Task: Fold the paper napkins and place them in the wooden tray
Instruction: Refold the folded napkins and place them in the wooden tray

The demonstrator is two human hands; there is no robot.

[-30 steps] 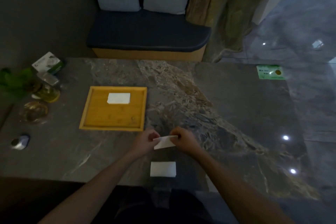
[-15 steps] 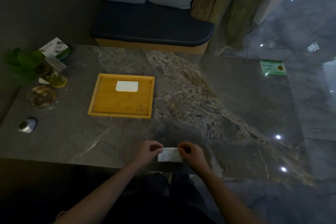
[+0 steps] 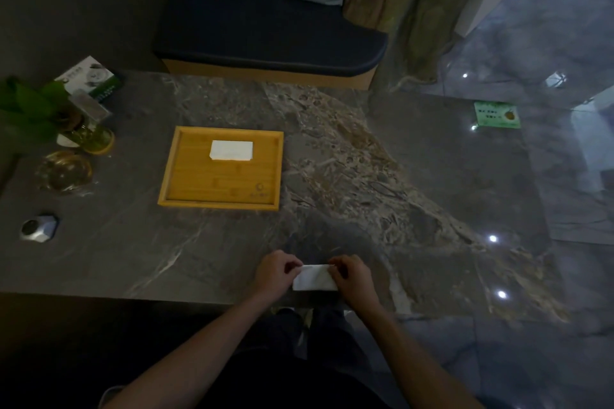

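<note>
Where the stone table [image 3: 432,176] meets its near edge, the left hand [image 3: 274,276] and the right hand [image 3: 352,277] pinch the two ends of a white paper napkin [image 3: 314,278], fingers curled over its upper corners. The napkin's ends are covered by the fingers, and whether it lies on the table or is held just above it cannot be told in the dim light. Both forearms run out of the bottom of the view.

Half a second ago the napkin was a flat strip stretched between the hands; now it sags with a slanting crease, and the hands sit closer together. The second napkin seen a second ago nearer the person than the held one is out of view.

Beyond the hands and to their left lies the wooden tray [image 3: 186,176], with one folded napkin [image 3: 231,150] in its far half. Left of the tray sit a small silver object [image 3: 39,227], a glass dish [image 3: 64,171], a green bottle [image 3: 89,134], leaves [image 3: 26,106] and a white-and-green box [image 3: 91,78], partly hidden behind the bottle. Far right of the tray lies a green card [image 3: 496,114]. Beyond the tray stands a cushioned bench [image 3: 265,36].
</note>
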